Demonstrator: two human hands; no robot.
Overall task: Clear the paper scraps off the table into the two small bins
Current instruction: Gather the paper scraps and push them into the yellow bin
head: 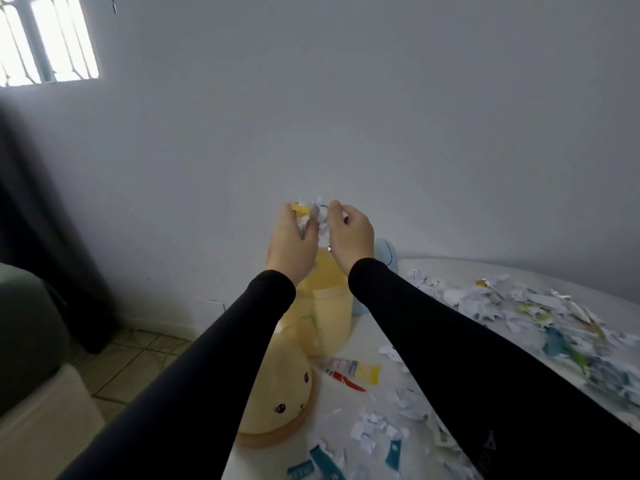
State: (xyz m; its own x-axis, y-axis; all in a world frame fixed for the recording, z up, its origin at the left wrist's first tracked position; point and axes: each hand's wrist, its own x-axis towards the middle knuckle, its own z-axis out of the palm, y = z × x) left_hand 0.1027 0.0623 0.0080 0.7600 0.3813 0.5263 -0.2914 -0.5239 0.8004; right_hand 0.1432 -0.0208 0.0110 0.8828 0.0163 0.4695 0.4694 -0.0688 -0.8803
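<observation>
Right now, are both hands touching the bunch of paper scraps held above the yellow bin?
Touching. The head view shows the left hand and right hand gripping the bunch of paper scraps between them, above the yellow bin.

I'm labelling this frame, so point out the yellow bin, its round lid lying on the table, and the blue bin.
yellow bin (325, 317): head view, front wall below the rim.
round lid (277, 393): head view, domed top beside the printed face.
blue bin (386, 251): head view, visible upper side behind the right wrist.

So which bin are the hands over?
The yellow bin, open and right under both hands holding scraps. The blue bin sits behind.
</observation>
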